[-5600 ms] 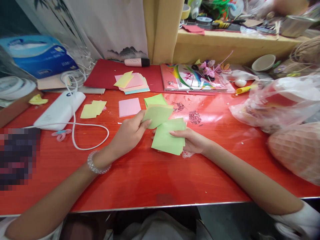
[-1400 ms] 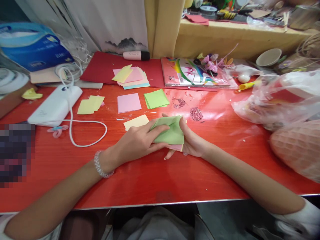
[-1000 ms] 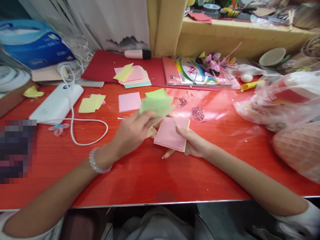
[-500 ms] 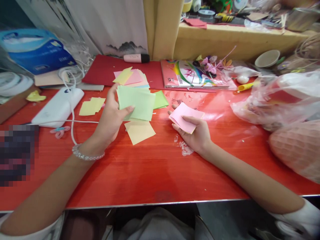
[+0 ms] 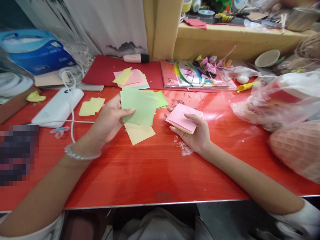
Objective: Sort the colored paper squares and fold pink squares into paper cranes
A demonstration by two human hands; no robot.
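Pale green paper squares (image 5: 140, 106) are gripped by my left hand (image 5: 110, 115), thumb on top and fingers behind. A stack of pink paper squares (image 5: 184, 116), with a yellow edge showing beneath, lies in my right hand (image 5: 196, 131), the thumb pressing on its top. Below the green paper, a cream paper square (image 5: 140, 134) rests on the red table. Brighter green paper (image 5: 162, 99) lies just behind the held squares. Farther back is a fanned pile of yellow, pink and blue papers (image 5: 136, 78). Left of my left hand lie small yellow papers (image 5: 92, 106).
A white power strip (image 5: 58, 106) with a cable lies on the left of the table (image 5: 150, 176). Along the back are red card (image 5: 100, 71), a pink marker (image 5: 136, 58) and a colourful booklet (image 5: 185, 75). Plastic bags (image 5: 282, 96) crowd the right side.
My left hand has shifted slightly right and toward me with the green squares, which now line up more evenly. The pink stack has turned and flattened a little in my right hand.
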